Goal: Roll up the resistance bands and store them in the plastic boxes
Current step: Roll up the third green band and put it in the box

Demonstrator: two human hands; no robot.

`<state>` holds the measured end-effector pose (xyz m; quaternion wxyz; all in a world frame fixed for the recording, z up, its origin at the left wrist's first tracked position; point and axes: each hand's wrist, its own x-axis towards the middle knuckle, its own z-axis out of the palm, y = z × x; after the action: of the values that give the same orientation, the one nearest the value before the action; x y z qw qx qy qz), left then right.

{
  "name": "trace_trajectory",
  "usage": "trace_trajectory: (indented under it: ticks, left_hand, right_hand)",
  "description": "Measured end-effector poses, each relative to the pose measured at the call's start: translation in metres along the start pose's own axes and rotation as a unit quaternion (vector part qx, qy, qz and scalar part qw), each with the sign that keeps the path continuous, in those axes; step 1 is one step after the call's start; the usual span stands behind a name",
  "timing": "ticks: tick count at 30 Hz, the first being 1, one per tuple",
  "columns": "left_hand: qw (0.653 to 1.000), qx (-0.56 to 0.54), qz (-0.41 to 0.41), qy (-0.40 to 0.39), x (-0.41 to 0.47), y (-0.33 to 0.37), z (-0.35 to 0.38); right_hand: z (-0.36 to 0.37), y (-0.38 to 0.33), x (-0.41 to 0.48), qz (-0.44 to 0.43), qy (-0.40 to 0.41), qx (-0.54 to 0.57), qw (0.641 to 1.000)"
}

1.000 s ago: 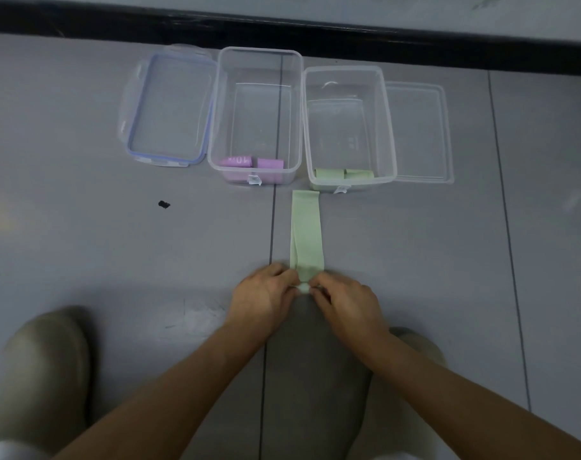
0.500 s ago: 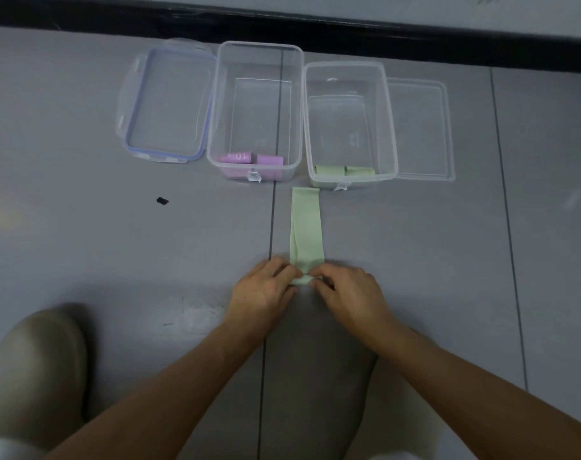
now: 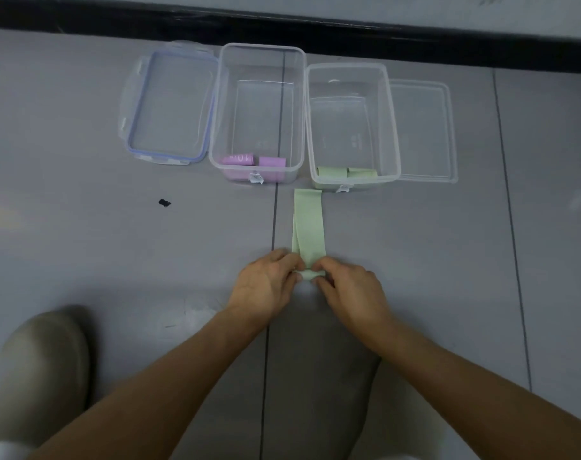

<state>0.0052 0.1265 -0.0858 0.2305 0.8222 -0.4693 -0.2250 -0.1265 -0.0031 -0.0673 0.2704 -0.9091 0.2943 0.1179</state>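
Observation:
A light green resistance band (image 3: 308,224) lies flat on the grey floor, running from my hands up toward the boxes. Its near end is curled into a small roll. My left hand (image 3: 265,285) and my right hand (image 3: 350,290) pinch that roll from either side. Beyond the band stand two clear plastic boxes. The left box (image 3: 217,127) holds two purple rolled bands (image 3: 253,160). The right box (image 3: 393,127) holds two green rolled bands (image 3: 346,172).
A blue-rimmed lid (image 3: 169,104) lies left of the boxes and a clear lid (image 3: 421,127) lies to their right. A small black speck (image 3: 164,203) sits on the floor. My knee (image 3: 40,370) is at lower left. A dark strip (image 3: 315,31) runs along the far edge.
My hands have rolled the near end of the green band a little farther toward the boxes, and the flat part has become shorter.

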Motion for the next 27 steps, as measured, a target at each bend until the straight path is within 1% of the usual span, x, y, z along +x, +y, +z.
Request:
trace_trajectory:
  ticks: [4, 7, 9, 16, 21, 24, 27]
  left_hand:
    - [1.000, -0.016, -0.022, -0.015, 0.003, -0.005, 0.002]
    - [1.000, -0.007, -0.016, 0.021, 0.005, -0.005, 0.000]
    - [0.999, 0.004, -0.005, 0.034, 0.006, -0.003, 0.002]
    - [0.997, 0.057, 0.042, 0.037, -0.003, -0.005, 0.007]
    - [0.997, 0.051, 0.040, 0.036, 0.006, -0.006, 0.004]
    - [0.997, 0.054, 0.041, 0.030, 0.009, -0.006, 0.001]
    - [0.998, 0.049, 0.037, 0.022, 0.015, -0.006, -0.001]
  right_hand:
    - [-0.001, 0.001, 0.004, -0.008, -0.010, -0.011, 1.000]
    - [-0.001, 0.003, 0.008, 0.005, 0.001, 0.013, 1.000]
    - [-0.002, 0.003, 0.008, 0.013, 0.008, 0.039, 0.999]
    - [0.001, 0.000, 0.006, 0.038, 0.028, 0.107, 0.993]
    - [-0.003, 0.001, 0.012, 0.026, 0.041, 0.080, 0.996]
    - [-0.005, -0.001, 0.014, -0.006, 0.050, 0.038, 0.998]
    - [-0.009, 0.000, 0.015, -0.021, 0.049, 0.029, 0.998]
